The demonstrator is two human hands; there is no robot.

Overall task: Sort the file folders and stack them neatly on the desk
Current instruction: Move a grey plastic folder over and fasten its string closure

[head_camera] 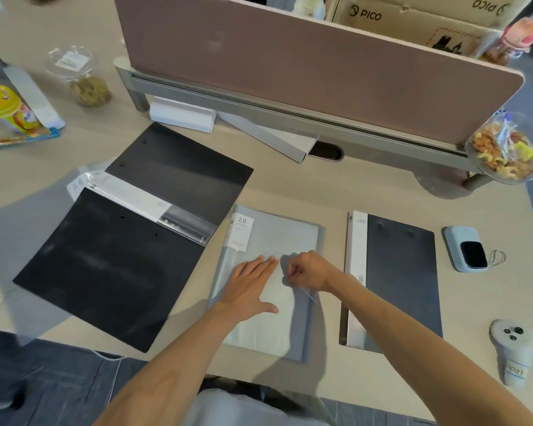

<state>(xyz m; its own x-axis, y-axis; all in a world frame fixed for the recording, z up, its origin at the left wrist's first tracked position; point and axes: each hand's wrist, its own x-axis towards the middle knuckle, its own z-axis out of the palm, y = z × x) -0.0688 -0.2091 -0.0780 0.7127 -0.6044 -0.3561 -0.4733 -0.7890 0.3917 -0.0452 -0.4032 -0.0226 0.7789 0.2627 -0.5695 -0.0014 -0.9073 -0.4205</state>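
A grey folder (277, 229) with a white label reading "20" lies in the middle of the desk. My left hand (253, 287) rests flat on it, fingers together. My right hand (308, 272) is curled over the folder's right part, pinching what looks like a thin clear sheet or cover edge. To the left, a black folder (111, 265) lies on another black folder (182, 167), with a clear-spined one between them. A dark folder (400, 278) with a white spine strip lies to the right.
A pink divider (290, 56) closes off the back of the desk. Snack jars (83, 78) stand at back left, a nut bag (502, 149) at right. A small grey device (465, 247) and a white controller (511, 348) lie at the right edge. White boxes (182, 115) sit under the divider.
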